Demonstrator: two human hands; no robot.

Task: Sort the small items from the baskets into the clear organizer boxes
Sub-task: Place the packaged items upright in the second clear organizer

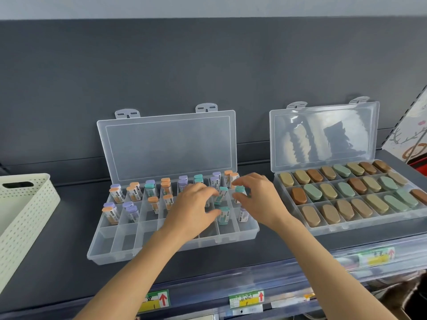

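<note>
A clear organizer box (111,248) lies open on the dark shelf, its lid leaning against the back wall. Its far compartments hold small capped tubes with orange, purple and teal tops (116,195); the front row is bare. My left hand (193,204) reaches into the box's right half, thumb and fingers pinching a teal-capped tube (223,215). My right hand (256,195) hovers just right of it, fingertips closed on another teal-capped tube (240,191). A second open organizer box (346,226) to the right is packed with tan, brown and green oval cases (312,192).
A cream perforated basket (25,218) stands at the left edge of the shelf. Price labels with red arrows (159,300) line the shelf's front rail. A printed panel (413,137) leans at the far right.
</note>
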